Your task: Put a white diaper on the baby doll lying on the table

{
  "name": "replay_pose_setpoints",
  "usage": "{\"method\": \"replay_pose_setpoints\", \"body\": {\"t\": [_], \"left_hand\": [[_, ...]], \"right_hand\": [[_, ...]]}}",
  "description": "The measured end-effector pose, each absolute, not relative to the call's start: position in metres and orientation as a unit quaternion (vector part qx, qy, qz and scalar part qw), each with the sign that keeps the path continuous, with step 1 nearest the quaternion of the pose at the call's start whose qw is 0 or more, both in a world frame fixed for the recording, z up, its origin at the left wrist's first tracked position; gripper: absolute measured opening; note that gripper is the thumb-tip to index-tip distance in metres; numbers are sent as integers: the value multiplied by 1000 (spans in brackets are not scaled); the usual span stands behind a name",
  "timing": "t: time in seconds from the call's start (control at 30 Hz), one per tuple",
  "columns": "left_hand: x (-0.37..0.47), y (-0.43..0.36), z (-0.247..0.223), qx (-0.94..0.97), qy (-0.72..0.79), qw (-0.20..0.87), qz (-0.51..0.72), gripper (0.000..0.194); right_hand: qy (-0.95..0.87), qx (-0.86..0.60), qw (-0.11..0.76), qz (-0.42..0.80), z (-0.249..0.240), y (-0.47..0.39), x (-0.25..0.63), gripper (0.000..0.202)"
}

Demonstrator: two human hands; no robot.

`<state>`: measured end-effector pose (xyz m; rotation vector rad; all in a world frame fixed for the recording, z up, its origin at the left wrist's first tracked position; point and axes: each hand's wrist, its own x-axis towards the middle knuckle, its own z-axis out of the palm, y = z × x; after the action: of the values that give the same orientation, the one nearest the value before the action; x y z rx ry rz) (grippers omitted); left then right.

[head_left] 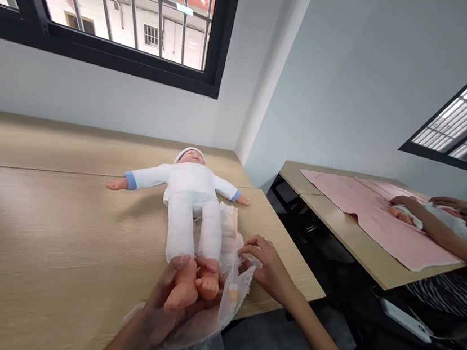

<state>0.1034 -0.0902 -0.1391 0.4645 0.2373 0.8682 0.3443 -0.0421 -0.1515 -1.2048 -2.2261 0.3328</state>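
A baby doll (pixel 192 180) in a white suit with blue cuffs and a white cap lies on its back, arms spread and feet toward me. My left hand (pixel 160 302) is wrapped round its lower legs from below, just above the bare feet. Beside and under the legs lies an unfolded white diaper (pixel 229 234), its near part hanging loose past the table edge. My right hand (pixel 267 267) pinches the right edge of the diaper between thumb and fingers. The doll's legs hide part of the diaper.
The doll lies on a light wooden table (pixel 38 242) against the wall beneath a barred window. Across a gap to the right stands another table with a pink cloth (pixel 366 205). There, another person's hands (pixel 408 208) are at a second doll. A white device (pixel 406 320) rests on a black chair.
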Motion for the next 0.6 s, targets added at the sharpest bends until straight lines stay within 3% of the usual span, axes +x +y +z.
{"method": "replay_pose_setpoints", "body": {"t": [0.2, 0.37, 0.47, 0.6], "left_hand": [[100, -90, -154, 201, 120, 881, 412, 40], [96, -92, -145, 230, 170, 862, 418, 40], [98, -93, -141, 229, 187, 857, 421, 40], [98, -90, -146, 230, 166, 865, 415, 41]], "right_hand": [[-816, -490, 299, 66, -143, -21, 343, 19], [-713, -576, 389, 90, -145, 7, 366, 11], [-647, -646, 396, 87, -145, 15, 389, 30], [-647, -685, 326, -77, -128, -4, 401, 50]]}}
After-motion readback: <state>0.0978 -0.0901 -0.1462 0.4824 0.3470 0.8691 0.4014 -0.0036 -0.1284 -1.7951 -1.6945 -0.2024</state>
